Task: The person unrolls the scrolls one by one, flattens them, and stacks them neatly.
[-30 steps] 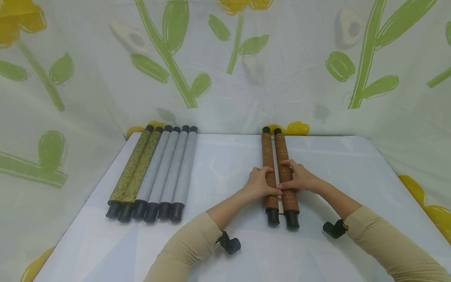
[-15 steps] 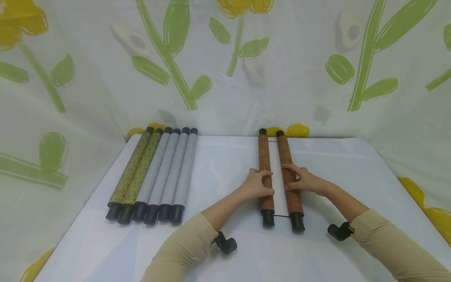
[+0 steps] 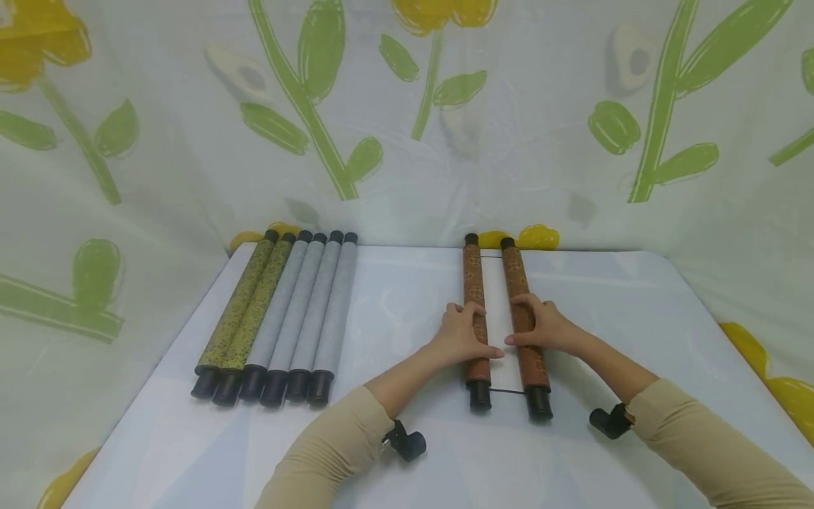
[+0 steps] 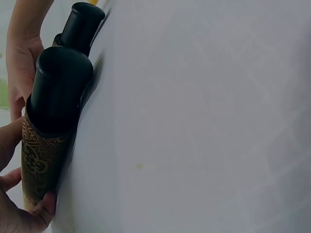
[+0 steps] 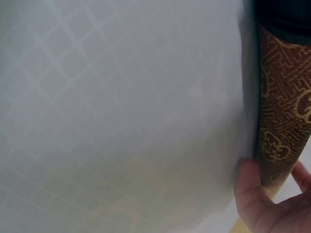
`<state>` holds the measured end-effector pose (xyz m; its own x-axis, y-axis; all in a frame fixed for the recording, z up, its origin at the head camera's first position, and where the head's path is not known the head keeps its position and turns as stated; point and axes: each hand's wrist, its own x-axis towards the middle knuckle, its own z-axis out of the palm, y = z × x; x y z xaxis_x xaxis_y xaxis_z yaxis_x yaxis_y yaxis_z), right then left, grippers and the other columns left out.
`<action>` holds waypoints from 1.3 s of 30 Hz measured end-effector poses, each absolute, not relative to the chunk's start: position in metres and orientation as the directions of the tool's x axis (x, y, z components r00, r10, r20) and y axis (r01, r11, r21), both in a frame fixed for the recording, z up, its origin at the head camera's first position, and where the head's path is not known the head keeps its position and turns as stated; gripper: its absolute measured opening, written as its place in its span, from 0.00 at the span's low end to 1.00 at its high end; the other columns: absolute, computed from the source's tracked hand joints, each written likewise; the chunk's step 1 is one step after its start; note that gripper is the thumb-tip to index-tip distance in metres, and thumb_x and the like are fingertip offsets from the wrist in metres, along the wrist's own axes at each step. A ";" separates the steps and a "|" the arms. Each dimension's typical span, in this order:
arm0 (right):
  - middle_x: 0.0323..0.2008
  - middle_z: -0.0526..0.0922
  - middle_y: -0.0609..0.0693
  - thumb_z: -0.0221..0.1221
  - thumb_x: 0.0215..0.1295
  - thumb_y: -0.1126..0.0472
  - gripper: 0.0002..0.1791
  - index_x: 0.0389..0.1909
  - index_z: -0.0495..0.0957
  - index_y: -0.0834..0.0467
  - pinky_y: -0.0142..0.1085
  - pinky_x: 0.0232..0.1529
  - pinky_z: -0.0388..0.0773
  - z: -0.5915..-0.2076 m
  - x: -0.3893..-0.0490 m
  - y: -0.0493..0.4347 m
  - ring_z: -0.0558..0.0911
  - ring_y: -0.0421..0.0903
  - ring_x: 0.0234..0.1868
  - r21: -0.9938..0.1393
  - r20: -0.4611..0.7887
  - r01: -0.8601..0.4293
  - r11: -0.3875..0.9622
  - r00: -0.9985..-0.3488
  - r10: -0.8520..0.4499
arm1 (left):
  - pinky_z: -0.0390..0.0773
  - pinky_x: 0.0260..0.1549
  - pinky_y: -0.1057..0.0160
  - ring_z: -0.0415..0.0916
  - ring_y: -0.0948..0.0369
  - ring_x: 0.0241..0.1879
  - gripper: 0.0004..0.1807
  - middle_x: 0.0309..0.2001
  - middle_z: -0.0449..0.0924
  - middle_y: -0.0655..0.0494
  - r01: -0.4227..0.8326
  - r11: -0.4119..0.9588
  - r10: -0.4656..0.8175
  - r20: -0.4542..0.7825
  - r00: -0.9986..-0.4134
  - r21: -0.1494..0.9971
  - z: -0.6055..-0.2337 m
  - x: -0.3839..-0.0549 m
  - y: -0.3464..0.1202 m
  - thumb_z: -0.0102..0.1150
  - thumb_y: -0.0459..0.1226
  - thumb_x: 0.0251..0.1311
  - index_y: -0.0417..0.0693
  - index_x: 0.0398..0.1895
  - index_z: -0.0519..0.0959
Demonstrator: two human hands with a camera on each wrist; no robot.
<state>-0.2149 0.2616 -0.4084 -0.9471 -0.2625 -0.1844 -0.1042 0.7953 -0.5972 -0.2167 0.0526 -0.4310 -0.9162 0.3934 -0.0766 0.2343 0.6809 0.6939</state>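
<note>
A brown scroll with gold patterning lies partly unrolled at right of centre in the head view, its left roll (image 3: 473, 283) and right roll (image 3: 516, 272) apart with a white strip (image 3: 497, 311) between them. Black knobs cap both ends of each roll. My left hand (image 3: 459, 335) grips the left roll, thumb on the inner side near the white strip. The right roll is held by my right hand (image 3: 550, 329), thumb and fingers spread across it. In the right wrist view, fingertips of that hand (image 5: 272, 211) press both sides of the patterned roll (image 5: 284, 107).
To the left lie two yellow-green scrolls (image 3: 244, 304) and several pale grey scrolls (image 3: 305, 304), rolled up side by side. They rest on a white table (image 3: 394, 297). Behind it hangs a cloth with printed flowers (image 3: 509, 162). Black wrist cameras (image 3: 407, 440) hang below both sleeves.
The two brown rolls have parted, the left one moving left and the right one moving right. The white strip between them has widened. The scrolls on the left have stayed put.
</note>
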 end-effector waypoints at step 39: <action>0.61 0.57 0.79 0.63 0.58 0.54 0.44 0.69 0.52 0.64 0.63 0.56 0.63 -0.402 -0.209 0.282 0.62 0.70 0.60 -0.624 -0.263 -0.069 0.778 -0.920 -0.292 | 0.74 0.30 0.63 0.71 0.55 0.43 0.33 0.54 0.64 0.42 0.274 0.761 0.386 -0.071 -0.920 0.588 -0.425 -0.223 0.031 0.69 0.49 0.47 0.56 0.59 0.71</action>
